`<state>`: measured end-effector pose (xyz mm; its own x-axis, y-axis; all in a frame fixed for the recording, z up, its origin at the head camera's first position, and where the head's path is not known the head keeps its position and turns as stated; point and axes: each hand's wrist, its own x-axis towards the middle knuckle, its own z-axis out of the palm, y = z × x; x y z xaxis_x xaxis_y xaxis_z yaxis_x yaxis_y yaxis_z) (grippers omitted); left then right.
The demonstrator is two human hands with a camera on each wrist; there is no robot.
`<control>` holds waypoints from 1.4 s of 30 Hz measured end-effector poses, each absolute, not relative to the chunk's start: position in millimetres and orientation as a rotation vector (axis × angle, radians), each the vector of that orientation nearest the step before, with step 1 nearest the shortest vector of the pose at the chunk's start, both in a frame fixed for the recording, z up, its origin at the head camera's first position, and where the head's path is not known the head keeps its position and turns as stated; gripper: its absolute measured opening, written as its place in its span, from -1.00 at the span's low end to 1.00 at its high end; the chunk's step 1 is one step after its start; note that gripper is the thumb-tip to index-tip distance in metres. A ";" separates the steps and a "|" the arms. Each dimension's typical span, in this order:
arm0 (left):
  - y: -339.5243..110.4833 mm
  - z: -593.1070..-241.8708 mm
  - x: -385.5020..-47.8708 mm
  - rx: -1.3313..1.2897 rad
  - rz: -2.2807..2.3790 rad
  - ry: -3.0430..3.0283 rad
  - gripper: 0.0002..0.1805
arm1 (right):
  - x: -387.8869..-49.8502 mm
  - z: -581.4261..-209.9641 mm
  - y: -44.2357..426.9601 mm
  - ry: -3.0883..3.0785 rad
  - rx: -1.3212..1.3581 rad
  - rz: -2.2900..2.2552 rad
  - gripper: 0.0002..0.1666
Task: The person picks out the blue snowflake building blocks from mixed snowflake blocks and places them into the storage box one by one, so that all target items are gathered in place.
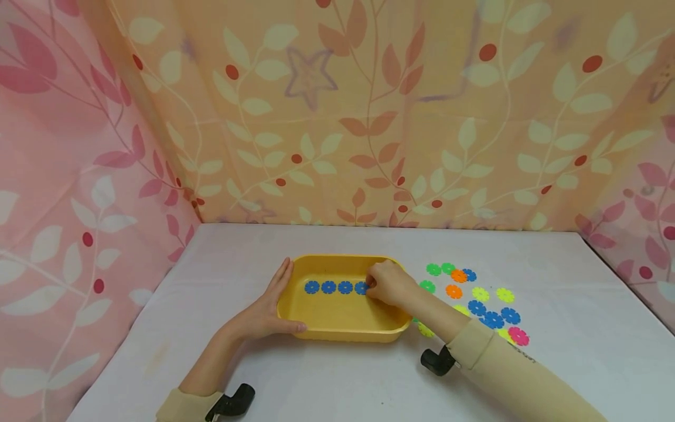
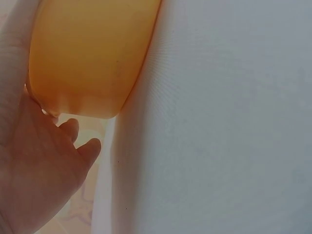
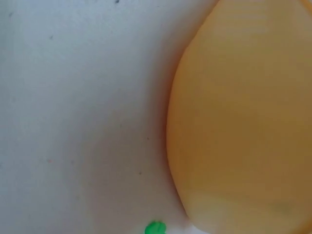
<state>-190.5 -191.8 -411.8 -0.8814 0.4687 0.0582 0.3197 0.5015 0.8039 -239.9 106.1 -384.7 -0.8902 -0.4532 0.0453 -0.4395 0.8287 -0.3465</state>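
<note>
A yellow plastic tray (image 1: 337,335) lies on the white table. Inside it, several blue flower-shaped discs (image 1: 329,287) form a straight row. My right hand (image 1: 391,283) reaches in over the tray's right side, its fingertips pinching the blue disc (image 1: 361,288) at the right end of that row. With fingers fairly straight and the thumb near the front rim, my left hand (image 1: 263,313) rests against the tray's left end. The left wrist view shows that hand (image 2: 44,165) beside the tray's wall (image 2: 92,58). In the right wrist view, the right hand is out of sight.
Loose flower discs lie to the right of the tray: green (image 1: 433,269), orange (image 1: 454,291), yellow (image 1: 505,295), blue (image 1: 493,320) and pink (image 1: 519,336). Some sit partly under the right forearm. A patterned curtain (image 1: 358,117) hangs behind the table.
</note>
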 end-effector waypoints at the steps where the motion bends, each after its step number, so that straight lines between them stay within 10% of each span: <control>1: -191.8 -411.5 -190.4 0.682 1.325 2.572 0.41 | -239.7 -384.4 105.7 2.966 -0.719 -0.547 -0.86; 26: -192.2 -412.2 -191.3 0.649 1.304 2.581 0.42 | -197.0 -376.7 210.1 2.408 -0.241 -1.690 -0.42; 42: -192.8 -413.6 -191.5 0.670 1.326 2.572 0.40 | -172.8 -389.5 301.2 2.657 -0.098 -1.283 -0.46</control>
